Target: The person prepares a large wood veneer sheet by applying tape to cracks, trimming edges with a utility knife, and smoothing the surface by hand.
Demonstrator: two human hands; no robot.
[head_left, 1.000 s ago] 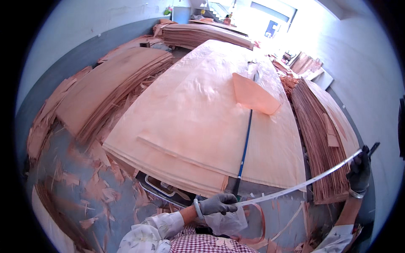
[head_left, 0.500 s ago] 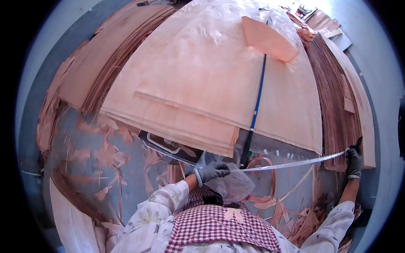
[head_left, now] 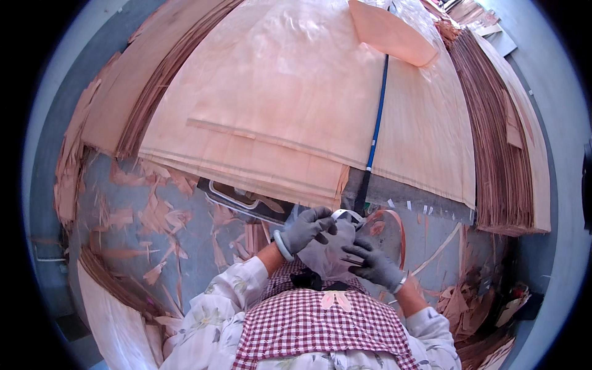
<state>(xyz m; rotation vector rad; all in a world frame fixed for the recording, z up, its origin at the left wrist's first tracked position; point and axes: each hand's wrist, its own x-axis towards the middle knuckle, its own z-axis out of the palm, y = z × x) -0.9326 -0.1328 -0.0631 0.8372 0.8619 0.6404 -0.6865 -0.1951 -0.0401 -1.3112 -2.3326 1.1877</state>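
Both my hands wear grey gloves and are close together in front of my apron. My left hand (head_left: pixel 310 232) is closed, pinching a white tape (head_left: pixel 347 213) that curls up in a small loop beside the fingertips. To the right of it is my right hand (head_left: pixel 374 264), its fingers bent towards the left one. A thin, shiny, narrow thing shows between these fingers, too small to name. Below and between the hands hangs a clear plastic bag (head_left: pixel 322 254). Just ahead lies a stack of thin wood veneer sheets (head_left: pixel 265 169), its near edge beyond my hands.
A blue pole (head_left: pixel 377 132) lies across the veneer, with a loose veneer piece (head_left: pixel 394 36) over its far part. Veneer stacks stand left (head_left: pixel 114 111) and right (head_left: pixel 502 142). A dark case-like thing (head_left: pixel 243 200) pokes out under the sheets. Torn veneer scraps (head_left: pixel 157 219) litter the floor.
My right hand has come in from the far right to beside my left. The white tape, stretched straight between both hands before, now curls in a short loop at my left hand.
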